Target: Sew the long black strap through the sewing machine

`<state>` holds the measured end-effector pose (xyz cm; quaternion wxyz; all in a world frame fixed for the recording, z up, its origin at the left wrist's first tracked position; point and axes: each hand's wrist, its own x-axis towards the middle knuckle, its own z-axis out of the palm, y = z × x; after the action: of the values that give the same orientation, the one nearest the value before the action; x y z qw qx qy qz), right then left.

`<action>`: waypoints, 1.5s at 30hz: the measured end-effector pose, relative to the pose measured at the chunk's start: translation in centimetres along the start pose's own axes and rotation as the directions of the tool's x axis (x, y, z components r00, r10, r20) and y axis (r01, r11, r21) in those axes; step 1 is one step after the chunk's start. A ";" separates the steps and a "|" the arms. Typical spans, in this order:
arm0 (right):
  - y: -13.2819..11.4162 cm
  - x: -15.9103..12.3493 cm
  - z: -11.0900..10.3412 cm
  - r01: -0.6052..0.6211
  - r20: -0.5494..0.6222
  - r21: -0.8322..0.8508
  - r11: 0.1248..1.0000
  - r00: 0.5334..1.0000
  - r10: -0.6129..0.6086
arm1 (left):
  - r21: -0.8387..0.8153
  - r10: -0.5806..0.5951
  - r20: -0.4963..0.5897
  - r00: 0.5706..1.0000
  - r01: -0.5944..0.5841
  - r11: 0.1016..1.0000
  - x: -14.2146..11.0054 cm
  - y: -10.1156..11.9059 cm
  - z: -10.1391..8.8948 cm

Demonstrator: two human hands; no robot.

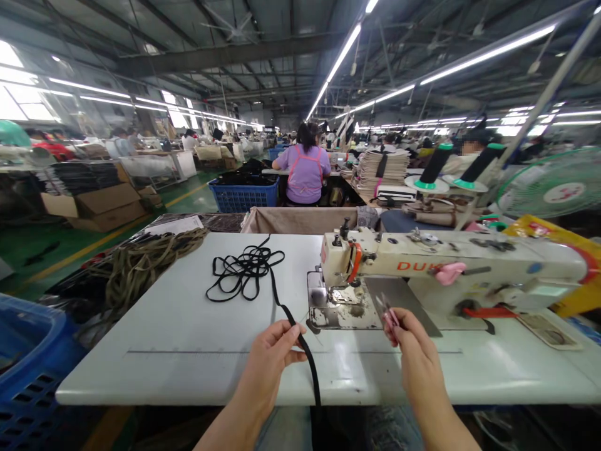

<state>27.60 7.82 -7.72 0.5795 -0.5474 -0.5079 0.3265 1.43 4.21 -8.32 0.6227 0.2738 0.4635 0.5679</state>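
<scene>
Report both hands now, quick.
Left hand: closed, holding a black strap.
Right hand: closed, holding pink-handled thread snips.

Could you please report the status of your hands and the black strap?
Left hand gripping black strap. Right hand holding pink-handled snips by sewing machine. Rest of strap looped loosely on white tabletop.

Bright fluorescent tubes (488, 55) run overhead, windows (23, 100) glare out beyond my left hand (270, 360), and the frame edges bow
</scene>
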 end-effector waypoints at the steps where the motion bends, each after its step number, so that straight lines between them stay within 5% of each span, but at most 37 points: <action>1: -0.3 0.5 -0.5 0.025 -0.063 0.016 1.000 0.998 -0.024 | 0.011 -0.006 0.011 1.000 0.006 1.000 0.1 -0.2 -0.1; 9: -0.2 4.1 -4.0 0.008 -0.249 0.108 0.994 0.968 0.019 | 0.050 -0.065 0.068 0.996 0.062 0.997 0.3 -1.5 -0.2; 14: 0.9 7.1 -7.7 0.011 -0.372 -0.082 0.997 0.927 -0.041 | 0.066 -0.068 0.041 0.997 0.065 0.996 0.2 -1.6 -0.2; 19: 1.7 8.6 -10.9 -0.118 -0.355 -0.173 0.978 0.934 0.050 | 0.065 -0.082 0.065 0.995 0.078 0.995 0.2 -1.6 -0.2; 22: 2.5 6.1 -9.7 -0.118 -0.338 -0.318 0.941 0.941 0.004 | 0.044 -0.068 0.065 0.996 0.065 0.997 0.3 -1.8 0.2; 23: 2.7 4.8 -8.7 -0.042 -0.307 -0.438 0.898 0.946 -0.105 | 0.037 -0.065 0.067 0.996 0.063 0.997 0.3 -1.9 0.4; 25: 2.8 1.8 -6.0 0.241 -0.062 -0.586 0.774 0.939 -0.339 | 0.020 -0.077 0.079 0.994 0.076 0.997 0.4 -2.1 0.9; 26: 2.6 0.4 -4.5 0.403 0.114 -0.574 0.713 0.901 -0.418 | 0.010 -0.090 0.091 0.992 0.090 0.996 0.4 -2.1 1.2; 28: 1.8 -2.0 -1.7 0.672 0.400 -0.496 0.550 0.739 -0.542 | -0.017 -0.116 0.110 0.987 0.118 0.993 0.4 -2.3 1.7; 30: 0.7 -3.4 0.5 0.851 0.591 -0.373 0.369 0.525 -0.613 | -0.056 -0.135 0.140 0.981 0.144 0.988 0.4 -2.4 2.2; 32: -0.3 -3.9 1.9 0.927 0.684 -0.254 0.277 0.375 -0.626 | -0.087 -0.144 0.185 0.972 0.162 0.983 0.3 -2.6 2.4; 34: -0.9 -3.8 2.5 0.945 0.712 -0.171 0.278 0.314 -0.629 | -0.084 -0.127 0.223 0.966 0.149 0.985 0.5 -2.9 2.2; 37: -1.0 -3.3 2.7 0.942 0.702 -0.115 0.315 0.301 -0.645 | 0.083 0.026 0.240 0.970 -0.048 0.995 1.0 -3.1 1.3; 39: -0.6 -2.8 2.7 0.939 0.684 -0.106 0.327 0.308 -0.662 | 0.340 0.196 0.352 0.915 -0.320 0.884 1.4 -3.1 0.7; 41: -0.2 -2.2 2.6 0.936 0.667 -0.098 0.338 0.314 -0.676 | 0.552 0.243 0.562 0.791 -0.577 0.602 1.8 -3.4 0.2; 43: 0.3 -1.6 2.5 0.932 0.661 -0.093 0.351 0.321 -0.678 | 0.639 0.176 0.691 0.701 -0.707 0.303 2.1 -3.9 -0.3; 45: 0.7 -1.1 2.5 0.930 0.667 -0.097 0.354 0.325 -0.671 | 0.681 0.122 0.718 0.685 -0.728 0.079 2.6 -4.5 -0.8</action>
<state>25.02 7.72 -8.90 0.3501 -0.2158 -0.9113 -0.0194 2.55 5.58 -13.25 0.2059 0.8504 0.4233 0.2348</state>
